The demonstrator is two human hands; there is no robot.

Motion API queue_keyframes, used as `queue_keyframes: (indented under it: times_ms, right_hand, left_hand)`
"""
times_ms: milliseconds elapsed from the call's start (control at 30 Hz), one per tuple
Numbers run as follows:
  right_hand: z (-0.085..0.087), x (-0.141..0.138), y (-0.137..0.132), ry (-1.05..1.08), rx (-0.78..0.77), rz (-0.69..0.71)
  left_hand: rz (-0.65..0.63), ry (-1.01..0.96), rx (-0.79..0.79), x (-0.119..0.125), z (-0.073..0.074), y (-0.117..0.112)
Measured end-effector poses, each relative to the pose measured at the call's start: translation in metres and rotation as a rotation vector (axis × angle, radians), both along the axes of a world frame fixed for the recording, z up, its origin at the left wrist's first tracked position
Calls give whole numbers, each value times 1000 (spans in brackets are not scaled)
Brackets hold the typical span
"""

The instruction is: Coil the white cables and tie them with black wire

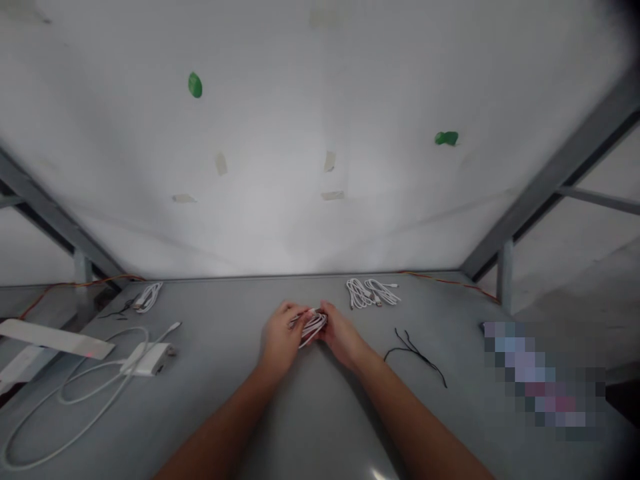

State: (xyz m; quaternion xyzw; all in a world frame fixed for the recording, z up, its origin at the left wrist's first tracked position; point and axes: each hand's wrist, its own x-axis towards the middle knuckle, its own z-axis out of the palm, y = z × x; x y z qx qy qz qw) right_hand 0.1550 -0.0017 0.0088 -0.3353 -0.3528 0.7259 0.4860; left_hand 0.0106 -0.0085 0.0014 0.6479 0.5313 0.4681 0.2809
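Both of my hands meet over the middle of the grey table point(300, 427). A coiled white cable point(314, 325) is between them, its loops bunched together. My left hand point(283, 333) is closed on the coil from the left, thumb on top. From the other side, my right hand point(343, 333) grips the coil's right end; some of its fingers are hidden behind the cable. Beyond my right hand lie two more coiled white cables point(373, 293). Several thin black ties point(417, 353) rest on the table to the right.
At the left are a white charger point(147, 360) with a long looped cord, a white strip point(55, 338) and another coiled white cable point(149, 297). A pixelated object point(535, 377) lies at the right. A white panel point(280, 227) rises behind the table, between metal frame bars point(506, 277).
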Motion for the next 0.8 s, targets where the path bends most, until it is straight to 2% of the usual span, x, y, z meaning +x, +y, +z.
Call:
queue_keyframes:
  times_ms: [100,233,367,467,567,667,800]
  right_hand:
    - [-3,-5,-4,-49,58,4]
    - [-6,-5,-7,-121,63,-15]
    - [-5,-1,-1,-105,88,-142]
    - [-4,0,4,-79,82,-250]
    - [-3,1,5,-41,73,-296]
    - [-4,1,5,-42,68,-282]
    - [-12,4,8,-164,138,-252]
  left_hand:
    - [3,-4,27,0,0,0]
    - [-7,33,51,-1,3,0]
    - [7,27,33,1,6,-1]
    - [21,-58,-102,3,5,-3]
    - [-56,-66,-204,5,3,-5]
    - [-113,-37,-202,7,2,-5]
    - [-160,45,-181,6,2,-4]
